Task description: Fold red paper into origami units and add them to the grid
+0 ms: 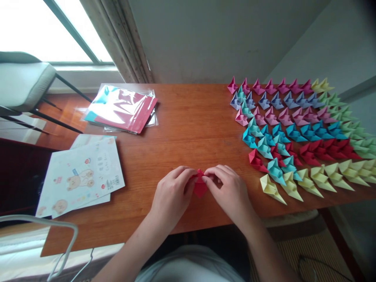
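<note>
Between my two hands, near the front edge of the table, is a small piece of folded red paper (pixel 200 188). My left hand (pixel 174 187) pinches its left side between thumb and fingers. On the other side, my right hand (pixel 228 188) pinches the upper right part. The fingers cover both sides of the paper; its top tip and lower part show. To the right stand rows of folded paper figures in pink, purple, blue, red, yellow and green, the closest being a red paper figure (pixel 257 159) and a yellow paper figure (pixel 272 188).
Clear plastic packs of coloured paper (pixel 126 107) lie at the table's back left. Printed bear-pattern sheets (pixel 85 176) overlap the left edge. A chair (pixel 26 82) stands by the window, and a white curved tube (pixel 70 226) rises at the lower left.
</note>
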Demonstrator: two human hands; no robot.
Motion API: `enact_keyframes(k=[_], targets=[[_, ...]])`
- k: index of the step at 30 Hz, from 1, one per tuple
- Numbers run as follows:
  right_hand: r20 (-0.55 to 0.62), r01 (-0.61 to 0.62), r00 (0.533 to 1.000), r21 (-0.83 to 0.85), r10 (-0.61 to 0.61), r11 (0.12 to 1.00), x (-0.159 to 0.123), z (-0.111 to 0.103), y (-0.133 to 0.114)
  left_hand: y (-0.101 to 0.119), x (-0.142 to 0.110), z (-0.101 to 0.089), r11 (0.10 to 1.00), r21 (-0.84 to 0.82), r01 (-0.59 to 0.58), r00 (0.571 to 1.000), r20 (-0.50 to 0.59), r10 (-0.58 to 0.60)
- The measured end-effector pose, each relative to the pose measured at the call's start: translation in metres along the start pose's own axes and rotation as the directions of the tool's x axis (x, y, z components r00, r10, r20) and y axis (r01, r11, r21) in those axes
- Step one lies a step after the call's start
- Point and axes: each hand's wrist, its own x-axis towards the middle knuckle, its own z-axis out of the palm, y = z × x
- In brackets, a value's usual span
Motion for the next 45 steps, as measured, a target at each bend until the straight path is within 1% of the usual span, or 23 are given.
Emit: enact_keyframes(k=[8,15,20,24,29,32,35,39,42,44,45], targets=[[-0.070,-0.066,0.996,-0.028,0.064,0.997,0.000,0.009,-0.002,-0.001,0.001,0.005,0.999,0.037,-0.017,0.998,-0.063,0.019],[-0.127,-0.075,0.990,-0.066,0.066,0.995,-0.003,0.014,-0.005,0.000,0.001,0.010,0.997,0.071,-0.011,0.997,-0.080,0.016],[-0.134,-0.079,0.989,-0.086,0.068,0.993,-0.004,0.015,-0.006,0.000,0.000,0.011,0.997,0.080,-0.015,0.997,-0.076,0.021],[-0.117,-0.087,0.990,-0.099,0.075,0.991,-0.003,0.013,-0.007,0.001,0.000,0.010,0.995,0.103,-0.020,0.998,-0.060,0.026],[-0.048,-0.129,0.991,-0.165,0.122,0.978,0.008,0.008,-0.009,0.003,0.001,0.009,0.991,0.132,-0.018,0.999,-0.025,0.021],[0.034,-0.165,0.984,-0.204,0.176,0.965,0.019,0.000,-0.011,0.002,0.002,0.010,0.988,0.156,-0.011,0.999,-0.038,0.017],[0.140,-0.182,0.964,-0.281,0.227,0.943,0.032,-0.009,-0.014,0.003,0.002,0.010,0.982,0.188,-0.019,0.999,-0.042,0.028],[0.280,-0.126,0.929,-0.381,0.244,0.916,0.049,-0.022,-0.021,0.008,-0.001,0.009,0.951,0.294,-0.098,0.995,0.020,0.096],[0.366,-0.084,0.903,-0.368,0.227,0.926,0.058,-0.028,-0.024,0.015,-0.009,0.008,0.915,0.351,-0.199,0.979,0.034,0.200],[0.396,-0.083,0.890,-0.342,0.224,0.936,0.061,-0.030,-0.024,0.019,-0.018,0.010,0.889,0.372,-0.267,0.962,0.056,0.266],[0.400,-0.087,0.888,-0.335,0.225,0.938,0.061,-0.030,-0.024,0.022,-0.022,0.012,0.878,0.383,-0.287,0.958,0.088,0.274]])
